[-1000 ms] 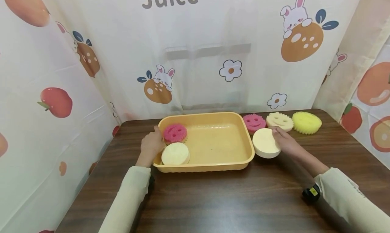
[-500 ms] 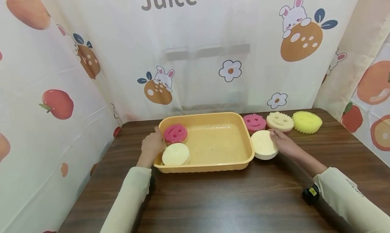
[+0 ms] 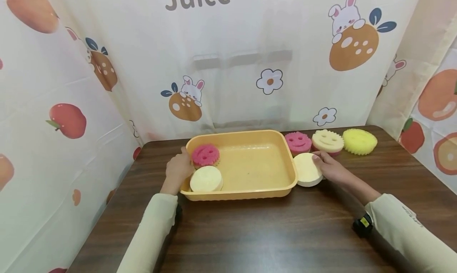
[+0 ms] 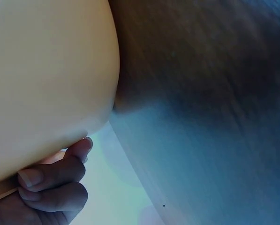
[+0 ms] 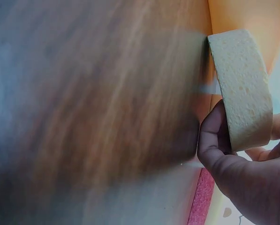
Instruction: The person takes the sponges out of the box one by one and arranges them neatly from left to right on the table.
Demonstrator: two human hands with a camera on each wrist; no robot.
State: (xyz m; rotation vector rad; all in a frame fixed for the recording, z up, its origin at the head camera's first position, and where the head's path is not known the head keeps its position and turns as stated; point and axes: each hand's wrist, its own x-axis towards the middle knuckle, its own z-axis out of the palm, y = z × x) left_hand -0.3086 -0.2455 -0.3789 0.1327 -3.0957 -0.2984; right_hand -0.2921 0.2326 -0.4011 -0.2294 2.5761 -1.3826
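My right hand (image 3: pixel 330 170) pinches a round, pale cream sponge (image 3: pixel 306 170) beside the right wall of a yellow plastic tray (image 3: pixel 257 168). In the right wrist view, that sponge's porous side (image 5: pixel 243 89) shows between thumb and fingers. My left hand (image 3: pixel 178 169) holds the tray's left rim; the left wrist view has its curled fingers (image 4: pixel 60 176) against the outside of the tray wall (image 4: pixel 46 79). Inside the tray, at the left, lie a pink smiley-face sponge (image 3: pixel 206 155) and a round cream sponge (image 3: pixel 206 179).
Right of the tray, along the back of the brown wooden table (image 3: pixel 242 233), sit a pink smiley sponge (image 3: pixel 298 142), a cream smiley sponge (image 3: pixel 327 141) and a bright yellow scalloped sponge (image 3: pixel 359 141). A printed curtain (image 3: pixel 235 39) stands behind and at both sides.
My right hand has shifted a little left with the cream sponge, bringing it against or just beside the tray's right rim in the head view. The left hand stays on the tray.
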